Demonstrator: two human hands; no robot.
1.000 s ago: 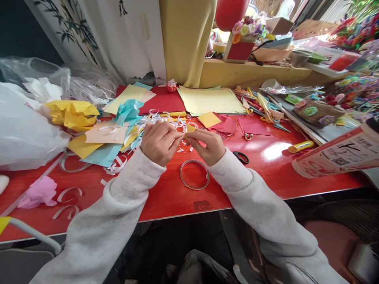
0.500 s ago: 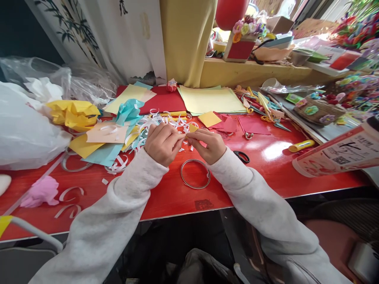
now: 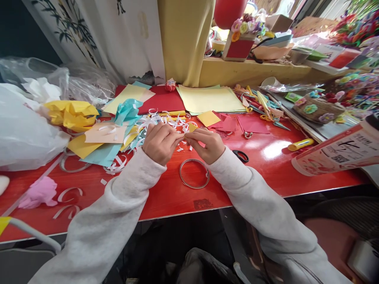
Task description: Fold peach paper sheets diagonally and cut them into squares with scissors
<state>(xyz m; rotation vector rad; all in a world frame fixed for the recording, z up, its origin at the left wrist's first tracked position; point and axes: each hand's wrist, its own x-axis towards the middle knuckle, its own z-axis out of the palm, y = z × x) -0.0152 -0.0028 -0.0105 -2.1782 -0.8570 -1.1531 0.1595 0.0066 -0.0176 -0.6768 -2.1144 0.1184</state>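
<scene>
My left hand [image 3: 160, 142] and my right hand [image 3: 208, 144] meet over the red table, both closed in a pinch with fingertips nearly touching. A small piece of yellow paper [image 3: 192, 127] sticks up just above the right fingertips; the rest of it is hidden by the fingers. Below the hands lies a thin metal wire ring [image 3: 194, 186]. White paper shreds [image 3: 152, 118] are scattered beyond the left hand. A yellow paper square [image 3: 208, 118] lies behind the right hand, next to red paper [image 3: 227, 124]. Black scissor handles [image 3: 241, 156] show beside the right wrist.
Stacked pale yellow sheets [image 3: 211, 98] lie at the back. Coloured paper and a white plastic bag [image 3: 26, 130] crowd the left. To the right are a pink-and-white cup [image 3: 334, 152], a yellow tube [image 3: 300, 144], and a pile of scissors and tools [image 3: 266, 110].
The whole view has shifted slightly to the left. Both hands keep nearly the same pinched pose at the same spot over the table.
</scene>
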